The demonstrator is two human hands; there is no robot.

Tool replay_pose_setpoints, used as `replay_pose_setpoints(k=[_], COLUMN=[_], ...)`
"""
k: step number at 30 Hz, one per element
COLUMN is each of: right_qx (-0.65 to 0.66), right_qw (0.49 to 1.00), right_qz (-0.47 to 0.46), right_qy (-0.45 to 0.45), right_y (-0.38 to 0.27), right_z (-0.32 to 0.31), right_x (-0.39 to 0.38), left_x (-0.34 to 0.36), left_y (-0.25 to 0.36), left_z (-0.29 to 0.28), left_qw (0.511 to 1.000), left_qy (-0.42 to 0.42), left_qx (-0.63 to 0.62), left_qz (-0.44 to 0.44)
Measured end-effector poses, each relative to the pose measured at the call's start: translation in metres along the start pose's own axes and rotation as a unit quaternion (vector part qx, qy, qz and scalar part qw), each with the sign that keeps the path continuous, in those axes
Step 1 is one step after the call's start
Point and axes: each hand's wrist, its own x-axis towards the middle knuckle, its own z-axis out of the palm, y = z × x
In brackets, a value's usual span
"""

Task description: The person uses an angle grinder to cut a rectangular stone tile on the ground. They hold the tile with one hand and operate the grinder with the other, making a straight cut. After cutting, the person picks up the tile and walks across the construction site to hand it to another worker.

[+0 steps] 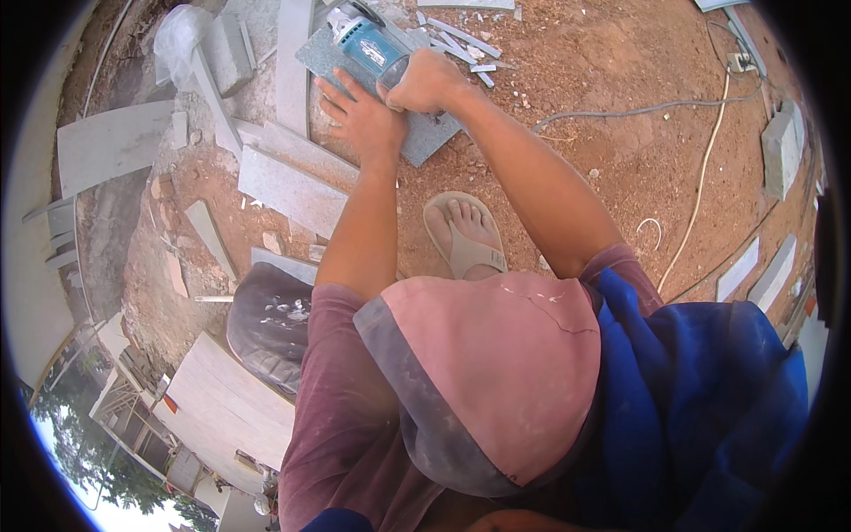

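Observation:
My right hand (425, 80) is wrapped round the rear of a teal angle grinder (370, 44), whose pale metal head points up and to the left. The grinder lies over a grey stone slab (432, 140) at the top middle. On that slab, just left of the tool's rear end, my left hand (368, 120) presses down with its fingers spread, holding nothing. The grinder's disc cannot be made out. Below the slab my sandalled foot (465, 232) stands on the soil.
Stone planks (292, 188) lie left of the slab, with thin offcut strips (463, 46) to its right. A grey cable (638, 113) crosses the reddish soil to a socket box (741, 62). A dusty black seat (270, 324) stands lower left, and a clear plastic bag (182, 40) upper left.

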Motion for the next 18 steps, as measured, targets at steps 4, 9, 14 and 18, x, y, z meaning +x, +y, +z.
replay_pose_setpoints(k=[4, 9, 14, 18], right_qx=[-0.003, -0.001, 0.008, 0.007], right_qw=[1.000, 1.000, 1.000, 1.000], right_qz=[-0.005, -0.001, 0.003, 0.001], right_qy=[0.003, 0.001, -0.009, -0.021], right_y=[0.000, 0.000, 0.001, 0.000], right_z=[0.000, -0.002, -0.004, -0.007], right_x=[-0.001, -0.006, -0.008, -0.012], left_x=[0.000, -0.001, 0.000, 0.000], left_y=[0.001, 0.003, 0.001, -0.001], left_z=[-0.003, -0.005, -0.002, -0.001], left_qw=[1.000, 1.000, 1.000, 1.000], left_qy=[-0.002, -0.008, -0.005, -0.007], left_qx=[-0.002, -0.005, 0.000, 0.002], left_qz=[0.000, -0.005, -0.004, -0.010])
